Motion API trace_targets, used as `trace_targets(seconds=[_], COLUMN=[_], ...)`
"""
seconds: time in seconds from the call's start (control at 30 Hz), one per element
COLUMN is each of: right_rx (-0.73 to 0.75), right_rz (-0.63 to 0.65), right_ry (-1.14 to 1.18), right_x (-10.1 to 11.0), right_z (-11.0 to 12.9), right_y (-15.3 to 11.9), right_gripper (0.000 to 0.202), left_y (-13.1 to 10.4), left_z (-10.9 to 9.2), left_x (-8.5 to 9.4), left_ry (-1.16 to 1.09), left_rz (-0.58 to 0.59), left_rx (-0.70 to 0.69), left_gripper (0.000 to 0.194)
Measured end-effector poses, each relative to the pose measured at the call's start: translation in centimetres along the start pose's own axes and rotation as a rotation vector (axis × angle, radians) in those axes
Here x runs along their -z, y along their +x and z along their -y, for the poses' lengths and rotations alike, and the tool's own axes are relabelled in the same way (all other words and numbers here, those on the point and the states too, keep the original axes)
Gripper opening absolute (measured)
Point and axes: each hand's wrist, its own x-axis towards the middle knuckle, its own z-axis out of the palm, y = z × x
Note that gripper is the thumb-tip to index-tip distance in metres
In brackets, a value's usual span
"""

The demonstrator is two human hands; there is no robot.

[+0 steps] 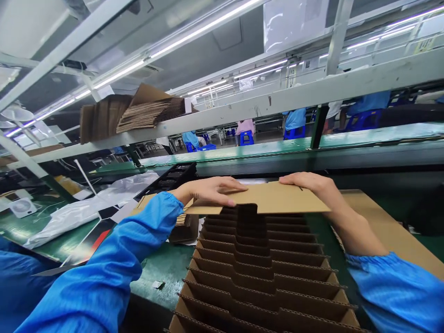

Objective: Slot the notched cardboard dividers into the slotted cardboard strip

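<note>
A flat brown cardboard piece (pixel 277 198) lies level over the far end of a long row of upright cardboard dividers (pixel 249 277). My left hand (pixel 215 188) grips its left part, thumb on top near a notch. On the far right edge of the same piece rests my right hand (pixel 308 181), fingertips on top and the rest of the grip hidden behind the cardboard. The dividers stand parallel, with a stepped dip along their middle.
Stacked cardboard (pixel 149 111) sits on the overhead shelf (pixel 243 108). Left on the green table (pixel 159 268) are plastic wrap (pixel 97 203), a black tray (pixel 173 178) and a small cardboard stack (pixel 183 229). A large cardboard sheet (pixel 391 226) lies right. People sit beyond.
</note>
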Motion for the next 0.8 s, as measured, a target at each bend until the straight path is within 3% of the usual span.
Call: trace_targets(seconds=[0.07, 0.2, 0.27, 0.33, 0.47, 0.6, 0.8], right_rx=[-0.092, -0.336, -0.442, -0.507, -0.542, -0.484, -0.432], right_rz=[0.002, -0.028, -0.096, -0.144, -0.259, -0.365, -0.332], right_ry=[0.039, 0.043, 0.061, 0.065, 0.012, -0.014, -0.102], right_x=[0.5, 0.2, -0.8, -2.0, -3.6, -3.6, -4.3], right_z=[-1.1, -3.0, -3.8, -4.4, -4.9, -4.9, -5.7], right_y=[-0.3, -0.5, -0.6, -0.6, -0.7, -0.8, -1.1], right_gripper=[0.031, 0.052, 0.063, 0.065, 0.055, 0.046, 0.038], left_y=[-0.6, -1.8, -1.7, -1.0, 1.1, 2.6, 2.9], left_z=[1.2, 5.4, 7.5, 9.3, 11.5, 13.0, 14.7], left_x=[0.3, -0.3, -1.7, -3.3, -5.2, -4.9, -5.3], left_ry=[-0.137, -0.548, -0.646, -0.627, -0.539, -0.482, -0.369], left_rz=[-0.100, -0.602, -0.801, -0.917, -1.040, -1.095, -1.145], left_rx=[0.059, 0.119, 0.085, 0.061, 0.042, 0.044, 0.082], left_gripper=[0.070, 0.080, 0.069, 0.051, 0.036, 0.037, 0.043])
